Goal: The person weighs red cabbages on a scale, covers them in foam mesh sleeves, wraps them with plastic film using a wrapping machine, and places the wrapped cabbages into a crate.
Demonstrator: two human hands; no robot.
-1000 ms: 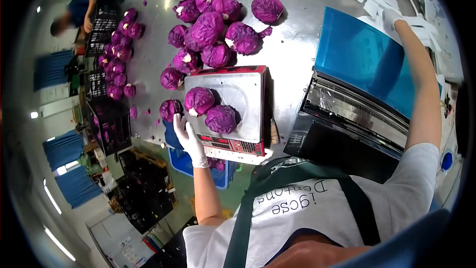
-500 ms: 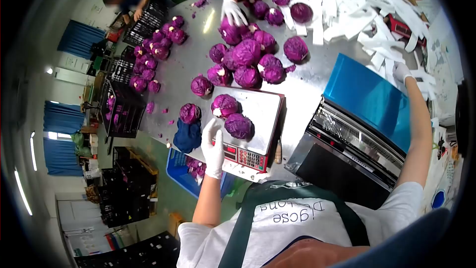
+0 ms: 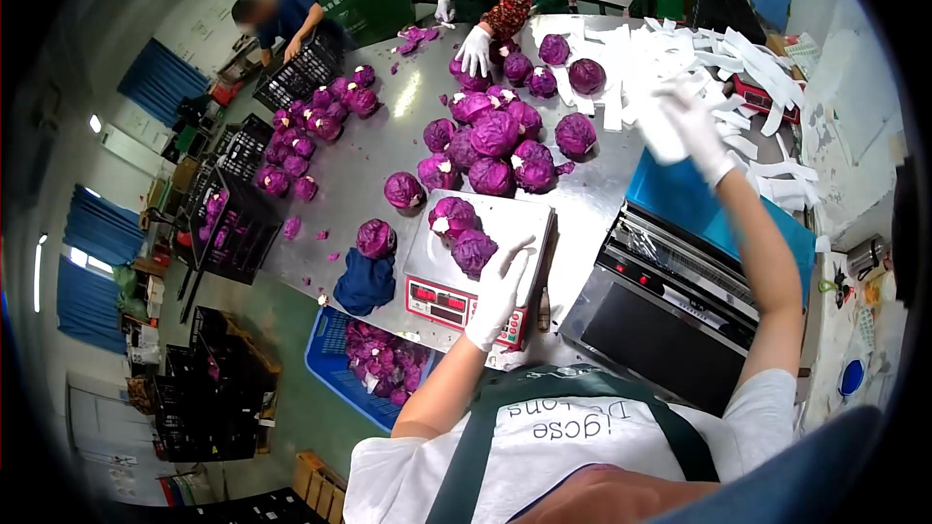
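Two purple cabbages, the rear cabbage (image 3: 451, 217) and the front cabbage (image 3: 474, 252), rest on the plate of a digital scale (image 3: 529, 218). My gloved left hand (image 3: 498, 296) is just right of the front cabbage, over the scale's front, fingers stretched out and holding nothing. Whether it touches the cabbage I cannot tell. My gloved right hand (image 3: 694, 131), smeared by motion, holds a white strip (image 3: 660, 131) above the back of the blue-topped wrapping machine (image 3: 670, 311).
Many cabbages (image 3: 493, 133) are heaped behind the scale, where a co-worker's gloved hand (image 3: 475, 50) touches one. White strips (image 3: 718, 58) lie at back right. A blue crate (image 3: 320, 354) of purple leaves stands below the table edge, near a dark blue cloth (image 3: 364, 283). Another person handles a black crate (image 3: 301, 68).
My left hand has moved right, from the scale's left side to beside the front cabbage. My right hand has swung left from the strips, carrying a white strip. The view has shifted slightly.
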